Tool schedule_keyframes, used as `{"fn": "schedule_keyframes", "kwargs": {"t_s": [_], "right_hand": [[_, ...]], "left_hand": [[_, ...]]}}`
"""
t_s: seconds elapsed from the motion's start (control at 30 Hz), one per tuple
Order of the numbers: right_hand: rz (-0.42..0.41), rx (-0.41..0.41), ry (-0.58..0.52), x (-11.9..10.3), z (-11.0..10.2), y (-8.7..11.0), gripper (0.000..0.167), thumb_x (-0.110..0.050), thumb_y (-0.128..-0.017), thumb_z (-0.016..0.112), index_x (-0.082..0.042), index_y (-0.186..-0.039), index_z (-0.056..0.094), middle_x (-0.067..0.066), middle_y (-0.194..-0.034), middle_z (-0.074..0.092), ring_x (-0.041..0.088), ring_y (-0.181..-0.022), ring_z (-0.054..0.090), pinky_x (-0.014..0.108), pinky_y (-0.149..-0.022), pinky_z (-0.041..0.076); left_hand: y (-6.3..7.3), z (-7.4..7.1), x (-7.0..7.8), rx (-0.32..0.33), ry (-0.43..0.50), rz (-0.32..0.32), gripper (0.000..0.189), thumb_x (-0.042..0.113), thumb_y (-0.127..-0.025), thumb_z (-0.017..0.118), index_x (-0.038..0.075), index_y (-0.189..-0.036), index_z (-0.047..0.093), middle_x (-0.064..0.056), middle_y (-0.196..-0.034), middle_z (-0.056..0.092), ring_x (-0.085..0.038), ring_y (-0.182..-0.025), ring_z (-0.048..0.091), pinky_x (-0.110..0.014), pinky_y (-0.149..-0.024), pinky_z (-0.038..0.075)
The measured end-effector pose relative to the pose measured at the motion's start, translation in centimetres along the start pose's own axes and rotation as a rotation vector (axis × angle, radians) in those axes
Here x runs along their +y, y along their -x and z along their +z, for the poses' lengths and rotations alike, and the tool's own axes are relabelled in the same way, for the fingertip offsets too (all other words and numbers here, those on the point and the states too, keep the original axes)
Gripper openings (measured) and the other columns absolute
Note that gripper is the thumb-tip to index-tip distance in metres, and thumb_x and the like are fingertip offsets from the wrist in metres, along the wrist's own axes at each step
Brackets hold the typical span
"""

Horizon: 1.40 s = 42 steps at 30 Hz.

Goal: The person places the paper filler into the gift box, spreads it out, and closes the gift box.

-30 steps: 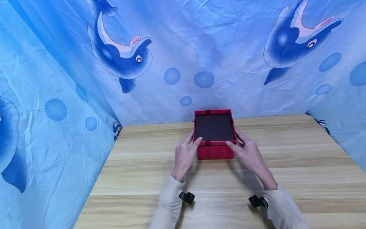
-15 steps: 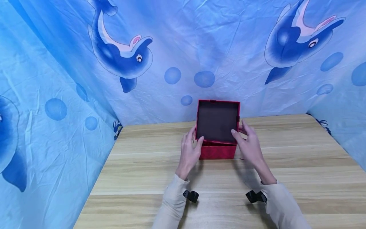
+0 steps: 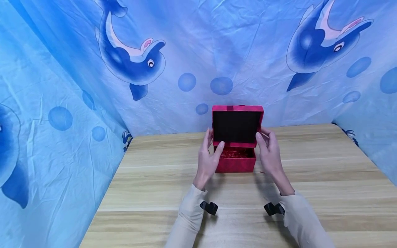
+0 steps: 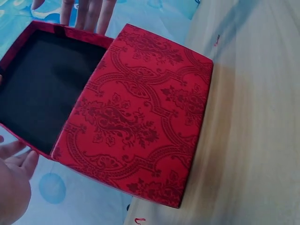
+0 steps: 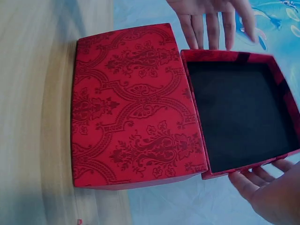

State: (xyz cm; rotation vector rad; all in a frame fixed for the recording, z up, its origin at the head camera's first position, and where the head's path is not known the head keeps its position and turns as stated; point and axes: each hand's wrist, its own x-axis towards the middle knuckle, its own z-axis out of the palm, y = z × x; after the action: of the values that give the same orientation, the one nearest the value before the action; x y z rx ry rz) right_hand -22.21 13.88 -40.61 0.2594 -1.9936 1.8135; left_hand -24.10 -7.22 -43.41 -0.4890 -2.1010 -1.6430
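Note:
A red patterned box (image 3: 235,165) stands on the table with its front wall towards me. Above its rear part, the matching red lid (image 3: 237,145) is tilted up, its black inside facing me. My left hand (image 3: 208,162) holds the lid's left side, thumb in front and fingers at the outer edge. On the opposite side my right hand (image 3: 270,153) holds the lid, thumb by the front edge. Dark red lining shows inside the box in the head view. In the wrist views the patterned front wall (image 4: 136,112) fills the middle, and the lid (image 5: 243,112) shows beside it.
The wooden table (image 3: 149,193) reaches around the box on all sides. Behind it hangs a blue curtain (image 3: 235,44) with dolphin prints, close to the lid. A small red scrap (image 4: 139,220) lies near the box. Black cameras (image 3: 209,208) sit on both wrists.
The lid has come up off the box and tilted back, so the box's inside now shows below it. Both hands have moved up slightly with the lid.

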Motion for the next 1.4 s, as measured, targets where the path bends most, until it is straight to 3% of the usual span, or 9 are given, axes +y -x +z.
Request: {"fn": "schedule_keyframes", "kwargs": {"t_s": [0.23,0.43,0.53,0.7,0.8,0.93,1.07,1.2,1.4], "right_hand": [[-0.046,0.031,0.025,0.0,0.1,-0.6,0.05,-0.027,-0.113,0.039,0.011,-0.144,0.044,0.024,-0.138,0.052,0.034,-0.126,0.054,0.031,-0.104,0.048],[-0.007,0.082,-0.09,-0.5,0.0,-0.9,0.041,-0.027,-0.112,0.038,0.013,-0.115,0.049,0.025,-0.128,0.057,0.042,-0.126,0.057,0.033,-0.103,0.051],[0.003,0.112,-0.118,-0.7,-0.1,-0.9,0.031,-0.024,-0.111,0.044,0.006,-0.109,0.052,0.014,-0.117,0.06,0.028,-0.117,0.064,0.031,-0.1,0.052],[0.005,0.106,-0.047,-0.7,-0.3,-0.8,0.026,-0.02,-0.105,0.06,0.003,-0.118,0.058,-0.001,-0.107,0.063,0.005,-0.101,0.065,0.019,-0.092,0.051],[0.001,0.07,-0.021,-0.4,-0.6,-0.5,0.035,-0.016,-0.102,0.066,0.007,-0.128,0.06,-0.002,-0.11,0.066,0.004,-0.103,0.066,0.016,-0.092,0.05],[-0.02,-0.03,0.01,0.2,-1.4,-0.1,0.044,-0.013,-0.1,0.069,0.007,-0.139,0.059,0.009,-0.122,0.067,0.005,-0.11,0.064,0.017,-0.097,0.049],[-0.05,-0.144,0.004,0.9,-2.3,0.1,0.051,-0.007,-0.099,0.07,0.006,-0.146,0.054,0.023,-0.138,0.06,0.005,-0.119,0.061,0.018,-0.1,0.046],[-0.065,-0.225,-0.01,1.3,-2.9,0.3,0.057,-0.001,-0.098,0.07,0.006,-0.151,0.048,0.028,-0.147,0.052,0.003,-0.124,0.058,0.018,-0.1,0.046],[-0.054,-0.288,0.043,1.8,-3.3,0.5,0.063,0.0,-0.097,0.072,0.005,-0.153,0.045,0.027,-0.151,0.049,0.023,-0.131,0.057,0.02,-0.095,0.049]], "left_hand": [[-0.6,-0.3,-0.3,-0.036,0.088,0.064,0.061,0.037,-0.109,0.048,0.007,-0.161,0.035,-0.01,-0.156,0.044,-0.024,-0.144,0.042,-0.041,-0.118,0.034],[-0.7,-0.7,-0.5,-0.051,0.148,0.093,0.049,0.024,-0.112,0.037,-0.003,-0.153,0.039,-0.018,-0.156,0.046,-0.03,-0.146,0.041,-0.046,-0.119,0.033],[-0.7,-0.9,-0.4,-0.035,0.121,0.081,0.059,0.041,-0.113,0.033,-0.006,-0.147,0.043,-0.019,-0.154,0.048,-0.031,-0.144,0.043,-0.047,-0.118,0.033],[-0.6,-1.1,-0.2,-0.033,0.108,0.065,0.085,0.069,-0.105,0.029,-0.006,-0.143,0.044,-0.017,-0.157,0.045,-0.03,-0.145,0.042,-0.047,-0.119,0.032],[-0.6,-1.3,-0.2,-0.054,0.125,0.024,0.085,0.071,-0.103,0.038,-0.003,-0.146,0.044,-0.013,-0.159,0.044,-0.026,-0.143,0.046,-0.048,-0.115,0.038],[-0.5,-1.9,-0.2,-0.096,0.119,-0.063,0.079,0.064,-0.099,0.056,0.007,-0.153,0.044,-0.005,-0.16,0.044,-0.022,-0.143,0.046,-0.054,-0.108,0.044],[-0.4,-2.6,-0.5,-0.152,0.06,-0.097,0.078,0.054,-0.098,0.065,0.013,-0.159,0.041,-0.004,-0.161,0.043,-0.026,-0.146,0.042,-0.058,-0.113,0.038],[-0.3,-3.5,-0.8,-0.224,-0.009,-0.099,0.078,0.048,-0.097,0.069,0.016,-0.161,0.039,-0.002,-0.162,0.041,-0.025,-0.147,0.039,-0.052,-0.118,0.032],[-0.4,-4.3,-1.1,-0.305,-0.076,-0.118,0.083,0.04,-0.095,0.075,0.015,-0.163,0.035,-0.004,-0.164,0.038,-0.024,-0.149,0.036,-0.048,-0.12,0.029]]}}
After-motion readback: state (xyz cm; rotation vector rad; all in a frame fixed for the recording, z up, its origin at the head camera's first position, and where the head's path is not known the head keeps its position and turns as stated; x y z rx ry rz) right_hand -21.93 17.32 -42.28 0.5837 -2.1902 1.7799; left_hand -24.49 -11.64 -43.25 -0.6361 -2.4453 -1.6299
